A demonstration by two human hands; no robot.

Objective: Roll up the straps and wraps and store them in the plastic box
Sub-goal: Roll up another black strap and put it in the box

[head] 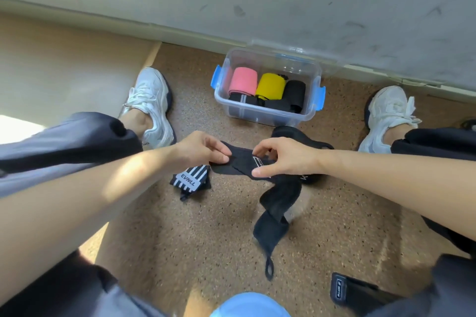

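My left hand (203, 148) had its thumb and fingertips (223, 159) closed in a pinch on one end of a black wrap (240, 163). My right hand (282, 157) gripped the same wrap just beside it, fingers curled over the top and the thumb (260, 172) pressed beneath. Between the two grips the fabric lay flat and stretched. A small white-edged label (258, 162) sat on it at my right fingers, its writing too small for me to read.

From my right hand the rest of the wrap hung down loose and twisted towards me, ending in a thin thumb loop (269, 266) above the speckled brown floor (195, 239).

Just beside my left hand, on the floor, lay a rolled wrap (190, 182) in black with white stripes, whose grey patch read "EVNLL". Behind my right hand lay another black strap (300, 136), unrolled. Near my right knee lay a further black piece (346, 291) with a small label I could not make out.

Farther out stood the clear plastic box (257, 117) with blue latches (215, 80), open, between my white shoes (152, 103) and close to the wall. Inside it were a pink roll (243, 81), a yellow roll (271, 84) and a black roll (296, 90), with black wraps in front of them.
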